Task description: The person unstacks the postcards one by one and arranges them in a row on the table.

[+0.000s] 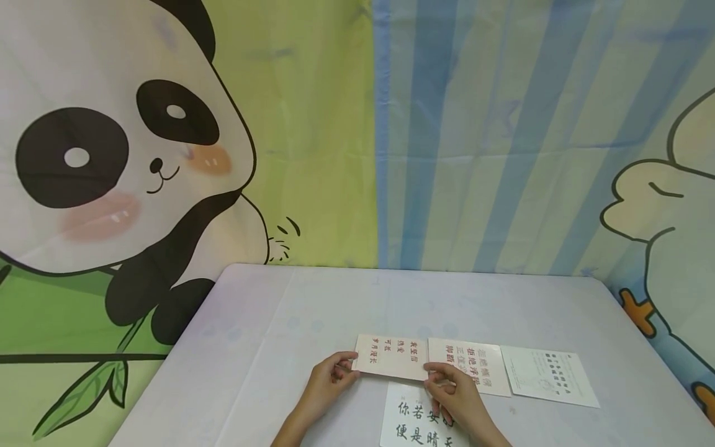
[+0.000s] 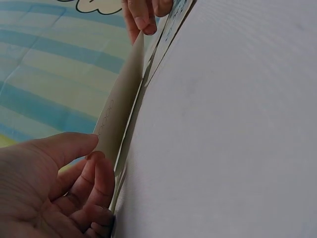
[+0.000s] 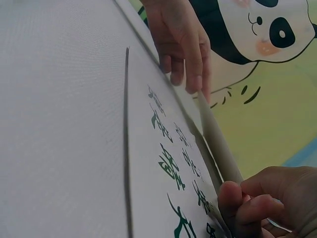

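Observation:
A cream card with red handwriting [image 1: 391,357] is held by both hands just over the table. My left hand [image 1: 329,382] pinches its near left corner between thumb and fingers. The near right corner is pinched by my right hand [image 1: 458,394]. In the left wrist view the held card [image 2: 119,109] stands tilted up from the surface, its plain side with a faint printed mark showing. A white card with large dark green characters [image 3: 158,144] lies below it, partly covered by my right hand in the head view.
Right of the held card lies another red-lettered card [image 1: 497,372], with a white card in small print [image 1: 550,375] beyond it. All rest on a white-covered table [image 1: 301,304]. Behind the table hangs a cloth backdrop [image 1: 313,155] with a panda and blue stripes.

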The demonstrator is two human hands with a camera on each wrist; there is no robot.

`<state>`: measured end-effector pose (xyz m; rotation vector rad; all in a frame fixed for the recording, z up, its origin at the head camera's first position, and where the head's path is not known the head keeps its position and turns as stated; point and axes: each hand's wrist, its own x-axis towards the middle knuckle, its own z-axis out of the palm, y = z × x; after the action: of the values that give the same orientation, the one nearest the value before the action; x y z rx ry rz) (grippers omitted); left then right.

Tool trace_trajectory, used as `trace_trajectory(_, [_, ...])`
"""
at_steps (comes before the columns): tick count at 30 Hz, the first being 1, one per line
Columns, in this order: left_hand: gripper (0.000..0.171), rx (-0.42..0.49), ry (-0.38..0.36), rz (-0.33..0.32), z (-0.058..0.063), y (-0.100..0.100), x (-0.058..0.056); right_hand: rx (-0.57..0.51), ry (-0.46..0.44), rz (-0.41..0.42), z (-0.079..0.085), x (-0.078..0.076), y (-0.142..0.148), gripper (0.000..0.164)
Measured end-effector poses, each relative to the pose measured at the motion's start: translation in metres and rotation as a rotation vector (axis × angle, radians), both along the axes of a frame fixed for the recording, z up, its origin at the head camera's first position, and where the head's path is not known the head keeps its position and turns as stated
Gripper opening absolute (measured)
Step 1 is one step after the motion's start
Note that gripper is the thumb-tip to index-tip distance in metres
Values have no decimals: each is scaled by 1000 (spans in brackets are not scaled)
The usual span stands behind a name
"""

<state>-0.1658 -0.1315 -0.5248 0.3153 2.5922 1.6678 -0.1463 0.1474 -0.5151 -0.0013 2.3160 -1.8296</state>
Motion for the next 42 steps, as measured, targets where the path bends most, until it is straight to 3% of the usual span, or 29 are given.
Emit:
trace_trajectory(8, [48,-7,-18,30,1,1,0,-24,-5,13,-3,1,0,33])
trace_trajectory(20, [40,-37,-21,40,-1,1,-2,-10,-10,-29,-7,-1,1,35])
trace_trajectory(30, [46,-86,19,-16,-3,1,-2,0,-39,-41,-7,1,-1,37])
trace_trajectory(42, [48,-84,28,-23,-4,1,0,-4,-25,-24,-9,3,-1,34])
